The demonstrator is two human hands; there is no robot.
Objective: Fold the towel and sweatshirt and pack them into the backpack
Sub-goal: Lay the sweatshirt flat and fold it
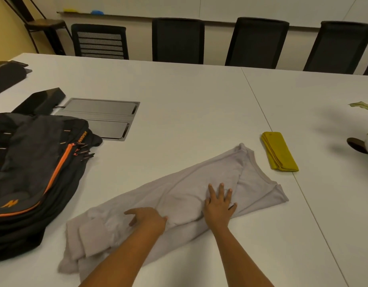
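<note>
Soft grey sweatshirt [179,195], folded into a long strip on the white surface [199,100]. The left hand [146,219] and right hand [218,206] press it, each grip open. Left of it is a black, orange-zipped backpack [33,162], its lettering unreadable. Beyond it lies a folded yellow towel [279,151].

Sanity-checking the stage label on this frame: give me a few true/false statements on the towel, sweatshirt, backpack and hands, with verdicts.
1. The yellow towel lies folded on the white table. True.
2. The grey sweatshirt is already inside the backpack. False: it lies on the table, partly folded, under both hands.
3. The right hand lies flat on the sweatshirt with its fingers spread. True.
4. The backpack stands upright on a chair. False: it lies on the table, to the left of the sweatshirt.
5. The left hand holds the towel. False: it rests on the sweatshirt.
</note>
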